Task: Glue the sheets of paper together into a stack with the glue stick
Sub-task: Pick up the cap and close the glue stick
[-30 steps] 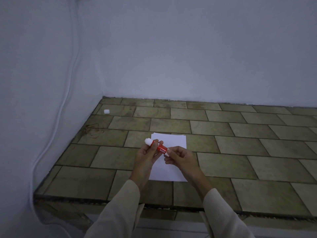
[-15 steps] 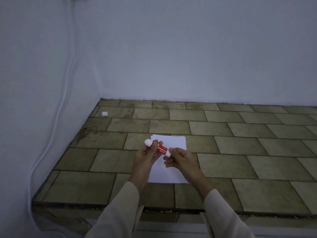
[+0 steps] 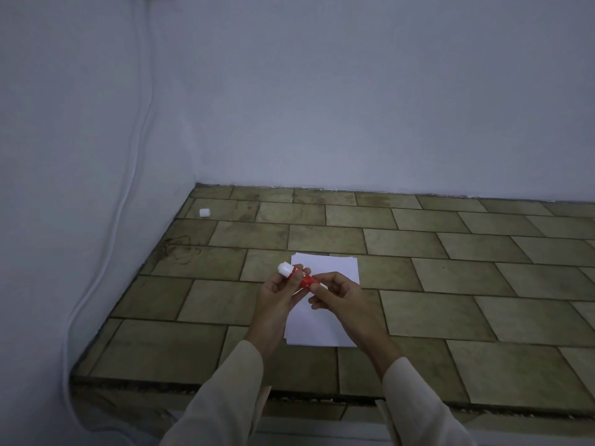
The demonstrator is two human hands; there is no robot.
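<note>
One wide-angle view, worn on the person's head, faces forward and down across a tan tiled stone ledge (image 3: 450, 284) toward the corner of two pale grey plaster walls (image 3: 354, 91). Cream sleeves (image 3: 219, 400) enter from the bottom edge; the left hand (image 3: 277, 296) and right hand (image 3: 339, 296), gripping a red glue stick with white ends (image 3: 304, 280) over white paper sheets (image 3: 325, 265), sit close below, just under centre
</note>
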